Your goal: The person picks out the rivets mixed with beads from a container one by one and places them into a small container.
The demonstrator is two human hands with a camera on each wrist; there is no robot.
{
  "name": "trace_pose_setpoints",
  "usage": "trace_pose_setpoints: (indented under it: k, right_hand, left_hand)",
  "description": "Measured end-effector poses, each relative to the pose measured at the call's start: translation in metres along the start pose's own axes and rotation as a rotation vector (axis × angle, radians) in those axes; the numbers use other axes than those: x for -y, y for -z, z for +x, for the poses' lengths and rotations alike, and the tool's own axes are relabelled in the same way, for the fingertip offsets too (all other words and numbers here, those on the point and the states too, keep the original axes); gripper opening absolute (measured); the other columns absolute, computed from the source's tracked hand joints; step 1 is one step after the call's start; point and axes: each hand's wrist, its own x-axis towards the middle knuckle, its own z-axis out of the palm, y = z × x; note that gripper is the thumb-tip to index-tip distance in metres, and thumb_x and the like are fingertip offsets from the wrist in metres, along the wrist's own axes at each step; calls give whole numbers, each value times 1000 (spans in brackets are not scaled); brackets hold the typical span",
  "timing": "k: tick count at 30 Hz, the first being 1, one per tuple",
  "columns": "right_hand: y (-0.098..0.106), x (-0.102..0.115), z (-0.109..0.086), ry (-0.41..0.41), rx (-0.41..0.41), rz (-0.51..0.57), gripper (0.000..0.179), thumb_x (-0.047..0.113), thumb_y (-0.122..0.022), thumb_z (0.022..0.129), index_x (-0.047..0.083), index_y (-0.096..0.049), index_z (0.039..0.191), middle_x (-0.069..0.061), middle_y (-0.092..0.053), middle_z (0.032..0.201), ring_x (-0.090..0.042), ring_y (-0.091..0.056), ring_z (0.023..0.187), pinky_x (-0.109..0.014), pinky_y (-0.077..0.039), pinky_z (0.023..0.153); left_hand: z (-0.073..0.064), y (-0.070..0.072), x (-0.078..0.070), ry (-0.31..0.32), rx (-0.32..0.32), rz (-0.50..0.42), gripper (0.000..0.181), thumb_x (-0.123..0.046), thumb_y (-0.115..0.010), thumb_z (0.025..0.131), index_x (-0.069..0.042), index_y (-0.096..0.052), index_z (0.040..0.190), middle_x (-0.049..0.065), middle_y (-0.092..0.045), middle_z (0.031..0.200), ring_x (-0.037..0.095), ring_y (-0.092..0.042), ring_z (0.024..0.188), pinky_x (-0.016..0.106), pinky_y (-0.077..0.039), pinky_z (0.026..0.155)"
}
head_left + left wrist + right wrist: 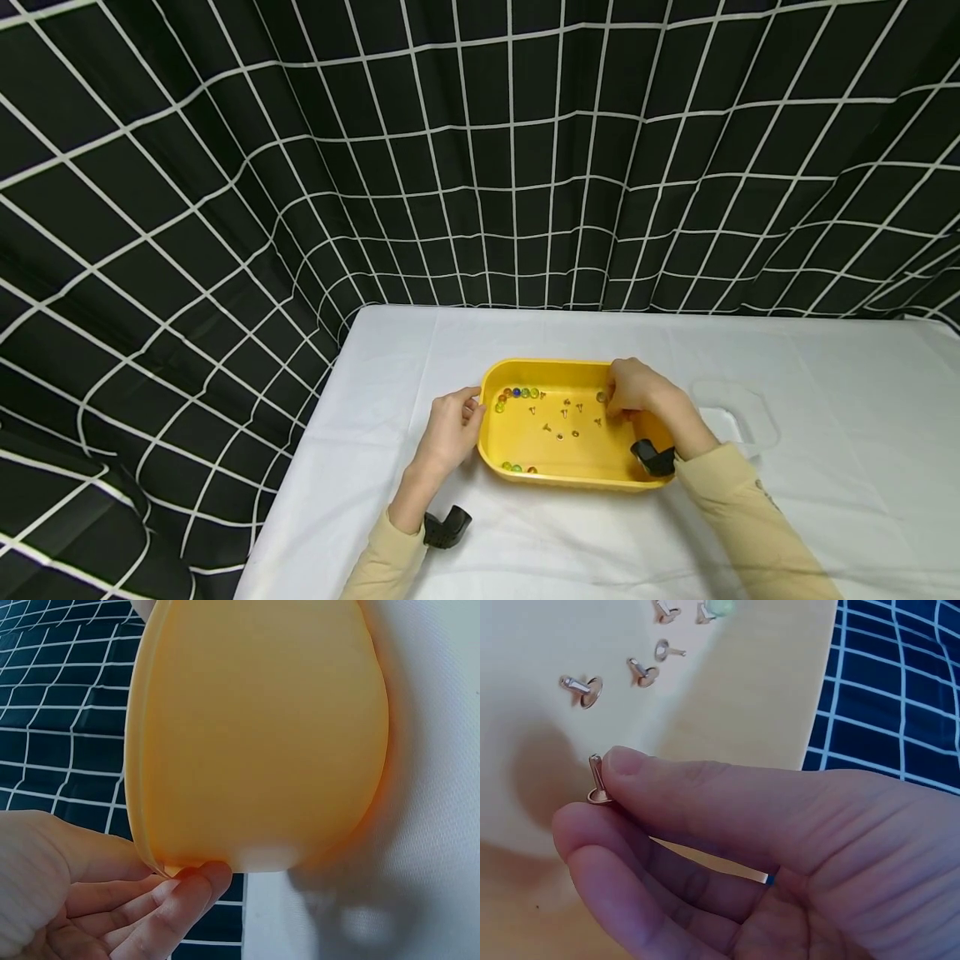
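The left hand pinches the tray by its rim, perhaps so that it does not slide; inside, fingers of the right hand grip one pin, near loose pins and marbles.

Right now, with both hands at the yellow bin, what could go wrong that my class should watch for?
The round-headed metal pin sits right at the fingertips of the right hand, so it could slip and drop among the loose pins.

The left hand pinches one end of the yellow bin; a tug there might jolt it and send the marbles rolling among the pins.
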Motion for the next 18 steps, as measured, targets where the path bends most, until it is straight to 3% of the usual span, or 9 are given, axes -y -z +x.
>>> trace_pose_setpoints:
  k: [18]
  right_hand:
    - [9,12,-19,98,-57,-54,14,0,-67,79,0,-59,67,-7,-57,56,-16,-55,49,-24,-48,48]
  left_hand:
    - [0,1,-2,4,12,-1,26,2,-59,87,12,-60,111,14,-62,81,17,-62,67,18,-51,57]
